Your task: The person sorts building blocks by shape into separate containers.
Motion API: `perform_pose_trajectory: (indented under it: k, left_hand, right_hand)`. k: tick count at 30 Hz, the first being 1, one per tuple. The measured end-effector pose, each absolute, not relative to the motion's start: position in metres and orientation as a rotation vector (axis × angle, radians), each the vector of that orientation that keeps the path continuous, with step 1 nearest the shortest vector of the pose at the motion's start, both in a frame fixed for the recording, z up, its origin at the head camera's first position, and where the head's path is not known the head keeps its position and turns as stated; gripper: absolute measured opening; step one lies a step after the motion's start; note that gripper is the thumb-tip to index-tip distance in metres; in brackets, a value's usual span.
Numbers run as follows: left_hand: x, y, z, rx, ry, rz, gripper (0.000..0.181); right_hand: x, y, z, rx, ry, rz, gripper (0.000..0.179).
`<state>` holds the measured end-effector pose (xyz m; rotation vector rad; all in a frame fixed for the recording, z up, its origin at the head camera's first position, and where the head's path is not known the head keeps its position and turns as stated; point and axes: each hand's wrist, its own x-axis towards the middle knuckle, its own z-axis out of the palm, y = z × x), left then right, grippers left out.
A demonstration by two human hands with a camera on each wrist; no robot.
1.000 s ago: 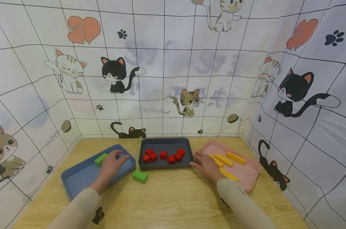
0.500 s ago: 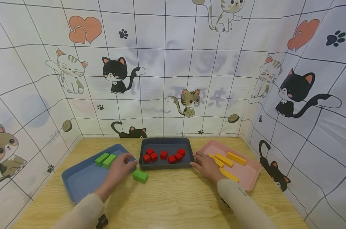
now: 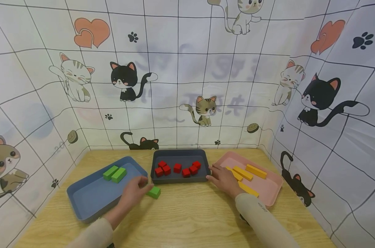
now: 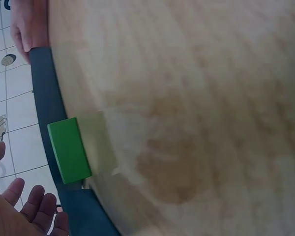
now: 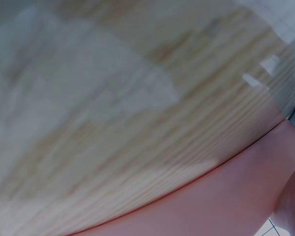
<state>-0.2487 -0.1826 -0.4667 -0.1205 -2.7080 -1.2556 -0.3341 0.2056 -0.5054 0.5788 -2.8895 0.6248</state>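
My left hand (image 3: 134, 191) hovers beside a green block (image 3: 154, 192) that lies on the table in front of the dark tray. Its fingers are loosely bent and hold nothing; in the head view they overlap the block's left end. The left wrist view shows that same green block (image 4: 70, 150) apart from the fingers (image 4: 34, 201). Two more green blocks (image 3: 114, 173) lie side by side in the blue tray (image 3: 91, 203). My right hand (image 3: 223, 178) rests at the left rim of the pink tray (image 3: 269, 196), its fingertips right by the dark tray's right edge.
Several red cubes (image 3: 177, 168) lie in the dark grey tray (image 3: 181, 180) at the back middle. Several yellow bars (image 3: 255, 171) lie in the pink tray, partly behind my right hand. A cat-print cloth (image 3: 175, 69) encloses the wooden table (image 3: 181, 220) on the back and sides.
My left hand has moved right and nearer, from over the blue tray to the loose green block, leaving a second green block in that tray in view. The right hand has stayed put.
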Motion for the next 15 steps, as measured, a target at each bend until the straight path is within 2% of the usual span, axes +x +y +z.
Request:
perform_pose_trajectory:
  k: [15]
  left_hand:
    - [-0.247,-0.180,-0.479,-0.133,-2.750,-1.247,0.042]
  right_hand:
    - [-0.334,0.206,-0.506,0.563,-2.899,0.638,0.064]
